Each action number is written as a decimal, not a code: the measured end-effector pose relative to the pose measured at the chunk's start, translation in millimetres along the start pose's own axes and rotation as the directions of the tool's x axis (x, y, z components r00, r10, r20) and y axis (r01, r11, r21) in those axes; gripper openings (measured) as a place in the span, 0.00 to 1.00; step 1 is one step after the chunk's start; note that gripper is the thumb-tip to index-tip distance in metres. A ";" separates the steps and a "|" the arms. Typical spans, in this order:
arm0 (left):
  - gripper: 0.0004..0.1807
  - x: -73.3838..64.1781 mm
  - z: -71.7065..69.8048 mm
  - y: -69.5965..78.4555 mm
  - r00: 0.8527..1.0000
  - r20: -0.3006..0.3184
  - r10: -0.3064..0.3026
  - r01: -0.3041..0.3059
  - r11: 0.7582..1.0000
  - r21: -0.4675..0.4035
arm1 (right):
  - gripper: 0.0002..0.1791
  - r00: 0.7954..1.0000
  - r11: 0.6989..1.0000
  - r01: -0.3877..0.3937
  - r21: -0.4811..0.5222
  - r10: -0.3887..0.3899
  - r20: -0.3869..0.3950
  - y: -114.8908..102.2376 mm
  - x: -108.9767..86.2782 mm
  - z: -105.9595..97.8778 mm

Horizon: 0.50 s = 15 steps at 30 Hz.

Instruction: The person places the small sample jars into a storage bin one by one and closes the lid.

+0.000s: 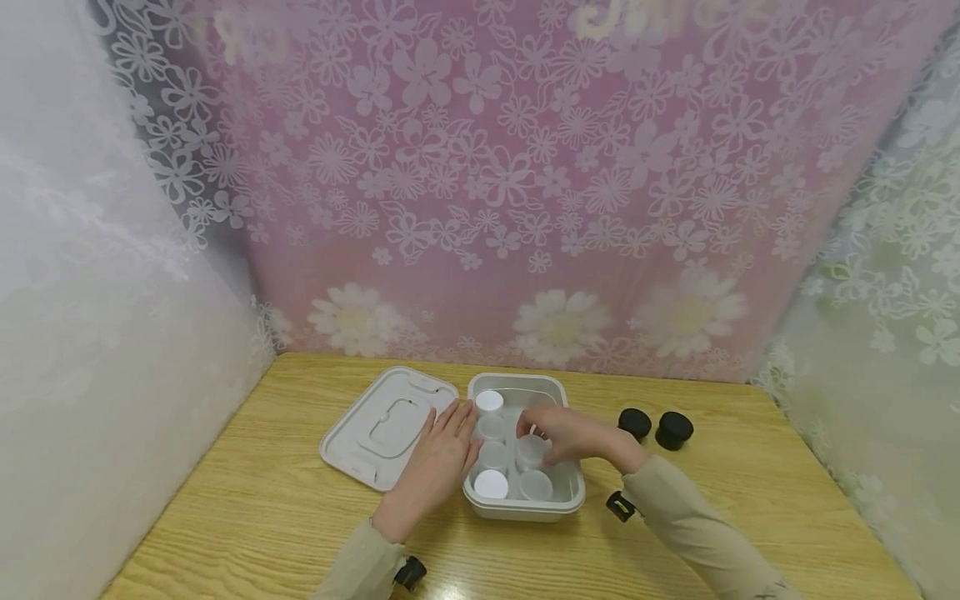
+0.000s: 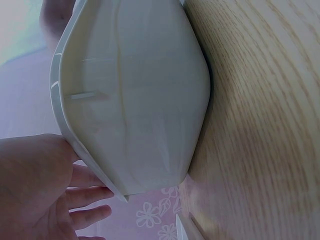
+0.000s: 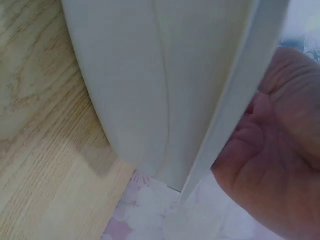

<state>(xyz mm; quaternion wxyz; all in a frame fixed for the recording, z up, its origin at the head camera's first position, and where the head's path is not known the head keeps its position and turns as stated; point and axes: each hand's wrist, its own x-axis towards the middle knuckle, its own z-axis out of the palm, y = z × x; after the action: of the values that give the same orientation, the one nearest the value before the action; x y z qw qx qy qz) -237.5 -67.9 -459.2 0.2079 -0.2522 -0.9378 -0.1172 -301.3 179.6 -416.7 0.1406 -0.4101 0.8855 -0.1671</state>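
A pale plastic box [image 1: 525, 514] stands on the table with several small round containers inside. Along its left side is a column of them, with a white-topped one [image 1: 490, 402] at the far end, another white-topped one [image 1: 491, 484] at the near end and translucent ones between. My left hand [image 1: 442, 454] rests against the left rim, fingers extended; the left wrist view shows the box's outer wall [image 2: 145, 100] beside that hand. With my right hand [image 1: 573, 433] I grip a translucent round container [image 1: 532, 452] in the right column, behind another translucent container [image 1: 536, 485]. The right fingertips are hidden in the right wrist view.
A flat pale lid [image 1: 390, 429] lies left of the box, partly behind my left hand. Two black round objects, a left one [image 1: 634, 422] and a right one [image 1: 674, 431], sit right of the box. Flowered curtains [image 1: 525, 183] enclose the wooden table [image 1: 247, 500].
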 end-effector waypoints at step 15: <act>0.26 -1.3 -1.8 0.4 1.000 0.022 -0.010 0.010 1.000 -0.007 | 0.28 0.995 0.997 -0.067 -0.029 0.069 0.066 -13.0 -4.8 0.4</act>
<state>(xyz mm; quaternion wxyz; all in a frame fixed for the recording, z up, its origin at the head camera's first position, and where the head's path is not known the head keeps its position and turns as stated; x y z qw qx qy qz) -235.6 -68.7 -458.1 0.1961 -0.2496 -0.9408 -0.1186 -289.3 175.3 -411.2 0.1703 -0.3871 0.8958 -0.1366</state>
